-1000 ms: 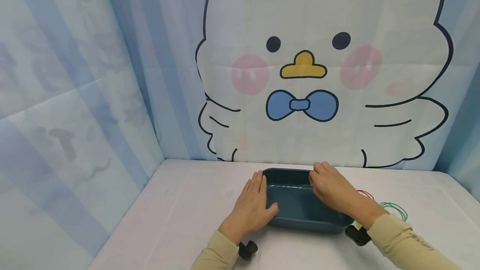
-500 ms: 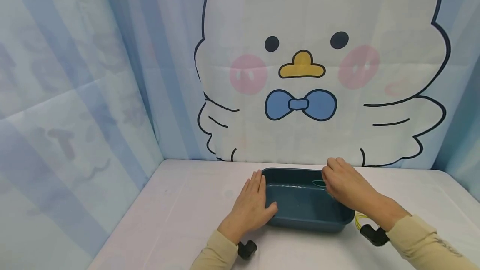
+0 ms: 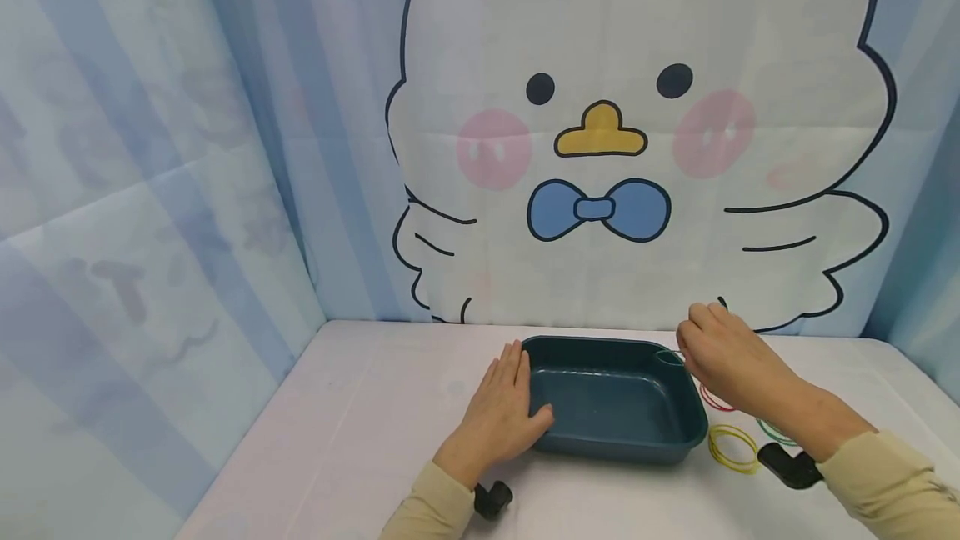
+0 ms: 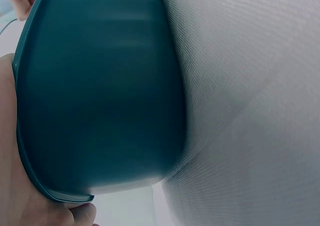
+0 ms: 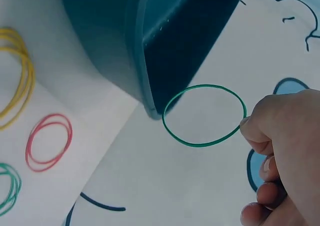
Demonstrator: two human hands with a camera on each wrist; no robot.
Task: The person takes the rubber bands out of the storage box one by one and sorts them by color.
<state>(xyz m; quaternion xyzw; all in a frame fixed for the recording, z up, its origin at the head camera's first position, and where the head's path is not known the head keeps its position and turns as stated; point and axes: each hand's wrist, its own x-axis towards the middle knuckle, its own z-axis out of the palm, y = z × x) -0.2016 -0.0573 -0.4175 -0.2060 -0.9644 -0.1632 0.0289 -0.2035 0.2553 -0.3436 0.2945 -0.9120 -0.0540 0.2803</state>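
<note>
A dark teal rectangular basin (image 3: 611, 448) stands on the white table. My left hand (image 3: 495, 411) rests with straight fingers on its left rim, thumb over the near side. Between thumb and forefinger my right hand (image 3: 731, 357) pinches one green rubber band (image 5: 199, 146), raised at the basin's far right corner. In the right wrist view the band hangs as an open loop that overlaps the corner of the rim. Yellow rubber bands (image 3: 733, 447), red rubber bands (image 3: 716, 398) and more green rubber bands (image 3: 777, 433) lie in loose groups right of the basin, partly under my right forearm.
Behind the table (image 3: 360, 423) hangs a pale curtain (image 3: 600, 290) with a cartoon bird, and a blue striped curtain (image 3: 150, 190) closes the left side. Black wrist camera mounts (image 3: 492, 500) sit below both wrists.
My right hand has moved right and slightly up from over the basin to its far right corner, bringing the green rubber band along. My left hand has stayed on the rim.
</note>
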